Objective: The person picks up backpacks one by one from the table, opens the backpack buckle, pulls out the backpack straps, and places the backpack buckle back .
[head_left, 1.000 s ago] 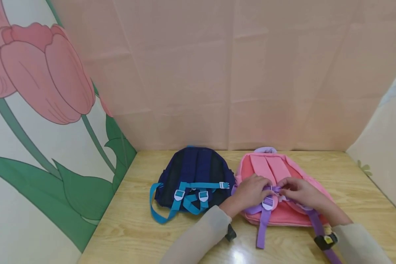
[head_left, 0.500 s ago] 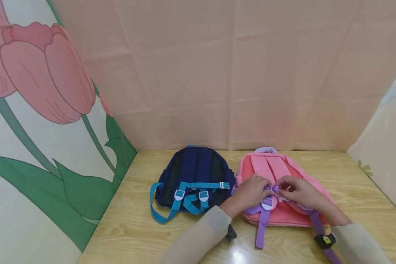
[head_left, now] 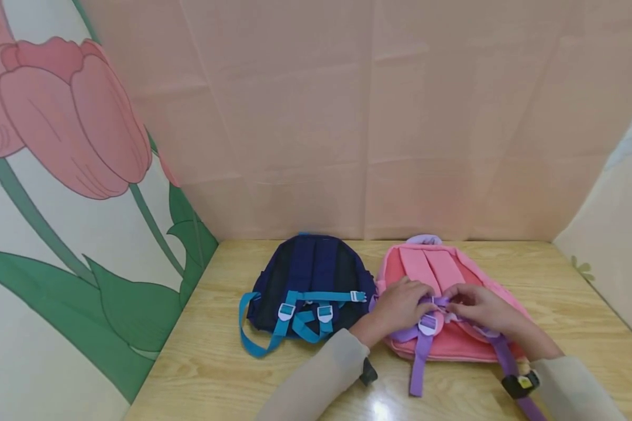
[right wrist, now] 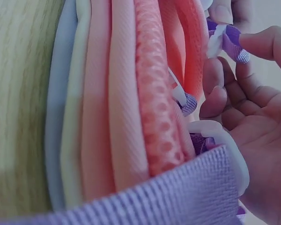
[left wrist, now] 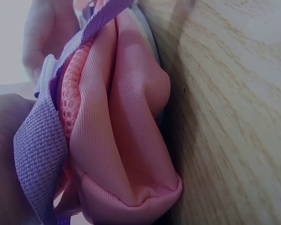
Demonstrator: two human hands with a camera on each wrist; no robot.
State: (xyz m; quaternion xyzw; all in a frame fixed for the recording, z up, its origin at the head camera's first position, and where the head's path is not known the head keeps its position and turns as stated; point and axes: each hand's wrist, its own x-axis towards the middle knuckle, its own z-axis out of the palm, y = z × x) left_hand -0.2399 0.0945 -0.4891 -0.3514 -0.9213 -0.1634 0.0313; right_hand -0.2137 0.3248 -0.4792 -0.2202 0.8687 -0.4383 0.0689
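A pink backpack (head_left: 492,345) lies with its strap side up on the table, purple webbing straps (head_left: 418,374) trailing over its lower edge. Over the middle of it, the left hand (head_left: 402,304) and right hand (head_left: 481,307) meet at a chest strap (head_left: 440,301). In the right wrist view, a small white buckle (right wrist: 217,40) sits on this purple strap. The right thumb and fingers pinch the strap's looped end; the left thumb (right wrist: 221,10) grips by the buckle. White adjuster buckles (head_left: 428,324) hang on the shoulder straps. The left wrist view shows mostly the bag's pink side (left wrist: 126,117).
A navy backpack (head_left: 313,263) with turquoise straps (head_left: 260,348) lies just left of the pink one, its chest strap across it. Both rest on a wood-grain table (head_left: 200,362). A pinkish cloth (head_left: 368,117) closes off the back, and a tulip-printed panel (head_left: 74,117) stands at left.
The right fingers shift very slightly at the chest strap while both hands stay in place. Neither backpack has moved.
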